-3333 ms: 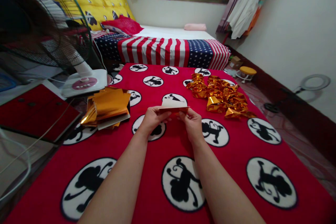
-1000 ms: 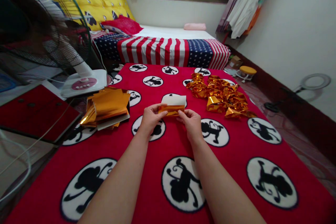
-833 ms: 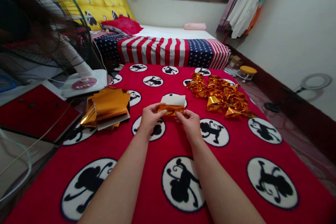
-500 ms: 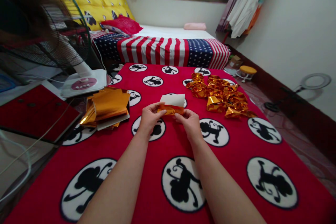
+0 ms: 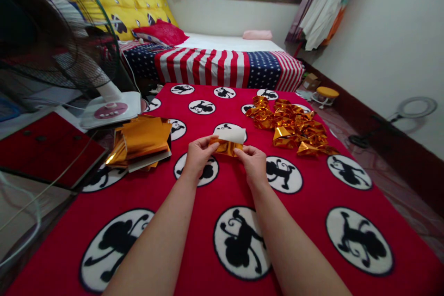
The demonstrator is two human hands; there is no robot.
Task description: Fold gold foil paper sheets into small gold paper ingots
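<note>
Between my two hands is a sheet of gold foil paper (image 5: pixel 228 146), its shiny side folded up over the pale back, which shows as a strip along the far edge. My left hand (image 5: pixel 198 155) pinches its left end between thumb and fingers. At the right end, my right hand (image 5: pixel 255 159) grips it the same way. To the left lies a stack of flat gold foil sheets (image 5: pixel 147 136), loosely piled. On the right is a heap of folded gold foil pieces (image 5: pixel 294 125), crumpled and overlapping.
A red cloth with monkey prints (image 5: pixel 208 259) covers the surface under my hands. A fan (image 5: pixel 111 106) stands at the left beside a dark red panel (image 5: pixel 52 148). Beyond is a bed (image 5: pixel 222 67) with a striped cover. A yellow stool (image 5: pixel 327 93) stands on the floor at right.
The right end of the foil paper has dropped slightly toward me, so the sheet now tilts. My right hand has shifted a little to the right; my left hand stays nearly in place.
</note>
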